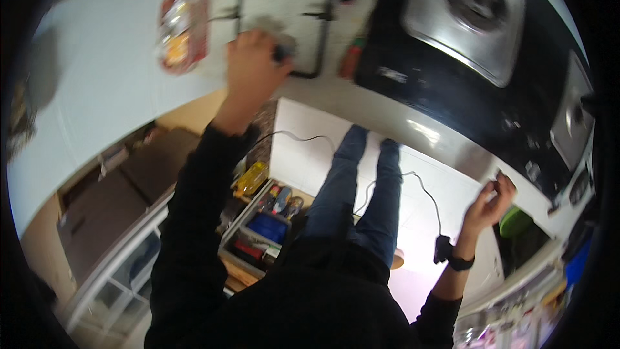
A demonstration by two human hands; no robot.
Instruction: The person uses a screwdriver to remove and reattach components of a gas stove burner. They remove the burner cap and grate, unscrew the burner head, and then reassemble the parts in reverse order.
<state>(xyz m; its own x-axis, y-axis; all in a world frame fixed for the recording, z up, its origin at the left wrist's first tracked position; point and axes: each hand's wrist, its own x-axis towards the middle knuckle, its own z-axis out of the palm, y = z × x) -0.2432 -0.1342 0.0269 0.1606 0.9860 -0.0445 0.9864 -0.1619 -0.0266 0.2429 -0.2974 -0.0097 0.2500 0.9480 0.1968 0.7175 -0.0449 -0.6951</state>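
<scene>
My left hand [255, 68] is closed around a small greyish round thing with a black part [284, 50], too blurred to name. It is over the white counter, inside the outline of a black metal pan support [320, 52]. My right hand [489, 205] hovers by the front edge of the black gas stove [433, 94]. Its fingers are loosely curled and apart, and I make out nothing held in them. A dark band [460, 263] circles my right wrist, with a small black box [443, 249] on a cable beside it.
A red tray of wrapped items [183, 29] lies left of the pan support. Between the support and the stove is a red and green object [352, 58]. Below, an open drawer [242, 232] holds several things, near a yellow bottle [252, 178]. A green round object [513, 222] sits at right.
</scene>
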